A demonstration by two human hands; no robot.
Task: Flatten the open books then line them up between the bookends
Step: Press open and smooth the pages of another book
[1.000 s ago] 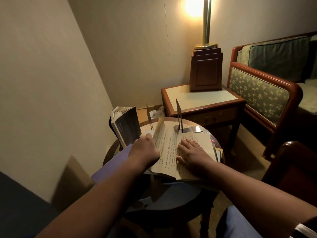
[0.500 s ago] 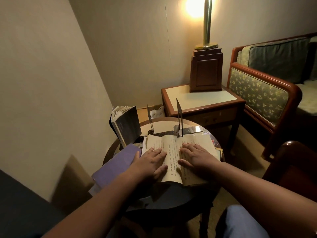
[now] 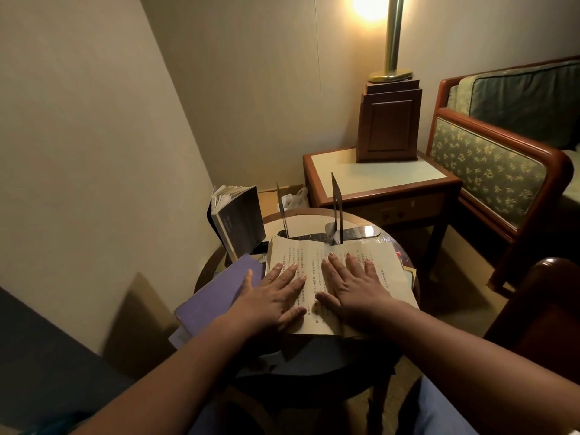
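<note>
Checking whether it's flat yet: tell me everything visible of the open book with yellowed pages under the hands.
The open book with yellowed pages lies face up on the round wooden table, printed columns showing, spread almost flat. Left hand and right hand press one page each. Its far edge nears the two dark metal bookends.

Left hand (image 3: 270, 296), right hand (image 3: 351, 284): short nails, forearms (image 3: 175, 372) bare. Blue fabric (image 3: 439, 409) lower right, probably trouser leg.

The open book (image 3: 395, 287) is showing cream pages with dark print; the left-edge book (image 3: 219, 293) is showing purple; the sofa (image 3: 483, 171) is showing a green leaf pattern.
</note>
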